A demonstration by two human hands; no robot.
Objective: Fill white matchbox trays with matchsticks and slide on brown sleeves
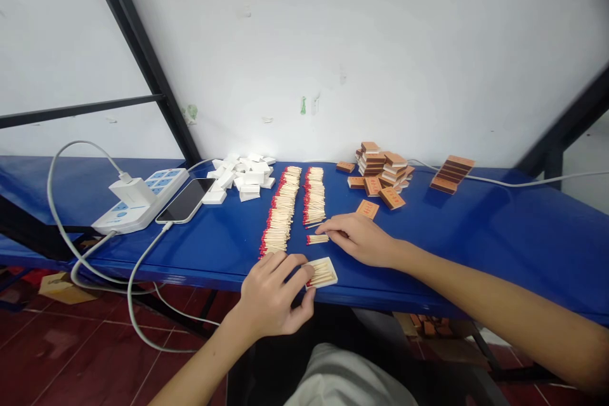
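Observation:
My left hand (273, 295) grips a small white matchbox tray (322, 273) partly filled with red-tipped matches, at the front edge of the blue table (499, 235). My right hand (354, 238) lies on the table with its fingertips pinching a small bunch of matches (317, 239) just beyond the tray. Two long rows of matches (297, 203) stretch away from both hands.
A heap of white inner trays (242, 177) lies at the back left. Orange-brown box sleeves (383, 171) are stacked at the back right, with another fanned stack (451, 174) farther right. A phone (186, 200), power strip (140, 200) and cables sit at the left.

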